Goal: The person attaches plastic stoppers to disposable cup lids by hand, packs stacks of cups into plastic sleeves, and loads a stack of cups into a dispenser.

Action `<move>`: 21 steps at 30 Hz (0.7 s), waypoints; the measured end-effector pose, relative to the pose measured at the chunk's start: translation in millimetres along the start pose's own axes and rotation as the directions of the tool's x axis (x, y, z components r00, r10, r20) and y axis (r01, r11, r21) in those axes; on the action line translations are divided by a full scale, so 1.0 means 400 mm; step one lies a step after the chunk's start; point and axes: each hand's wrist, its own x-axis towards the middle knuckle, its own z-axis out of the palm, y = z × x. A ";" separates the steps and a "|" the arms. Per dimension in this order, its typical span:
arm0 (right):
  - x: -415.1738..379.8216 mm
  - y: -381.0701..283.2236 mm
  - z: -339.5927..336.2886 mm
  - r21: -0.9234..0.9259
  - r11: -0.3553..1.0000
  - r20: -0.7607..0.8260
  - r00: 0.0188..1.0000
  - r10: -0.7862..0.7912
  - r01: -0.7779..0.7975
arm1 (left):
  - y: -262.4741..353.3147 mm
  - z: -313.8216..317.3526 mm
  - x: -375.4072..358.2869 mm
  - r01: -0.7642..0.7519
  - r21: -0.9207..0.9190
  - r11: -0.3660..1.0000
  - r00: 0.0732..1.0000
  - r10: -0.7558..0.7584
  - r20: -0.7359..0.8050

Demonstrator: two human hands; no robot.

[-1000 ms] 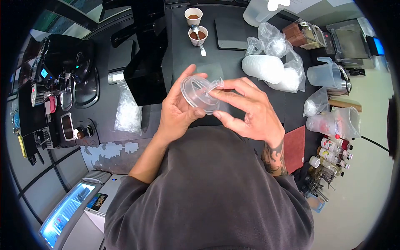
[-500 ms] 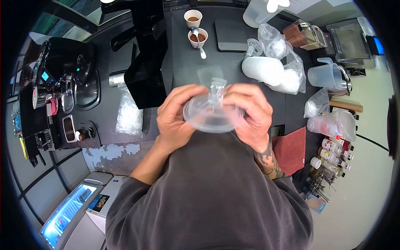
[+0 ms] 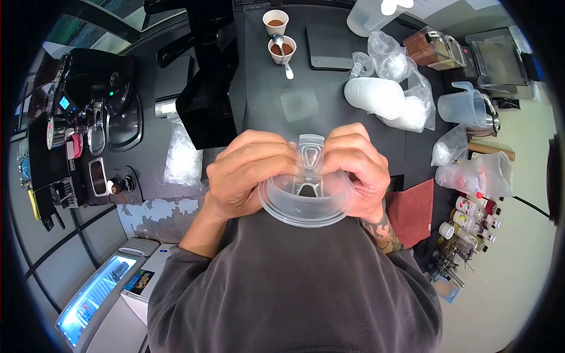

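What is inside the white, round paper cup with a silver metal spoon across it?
Brown contents show inside the cup. The spoon hides a strip of them, and they cover the cup's bottom, so neither can be seen.

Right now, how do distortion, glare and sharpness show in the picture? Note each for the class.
Head view: dark, curved borders and bent lines suggest a fisheye-like lens; head view: the lit panel glows blue-white; head view: the clear lid catches small highlights, fairly sharp between left hand and right hand.
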 end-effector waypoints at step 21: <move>-0.005 0.000 0.043 0.370 0.707 0.043 0.771 0.635 -0.603 | -0.001 0.037 -0.025 0.599 -0.625 0.501 0.680 -0.730 0.067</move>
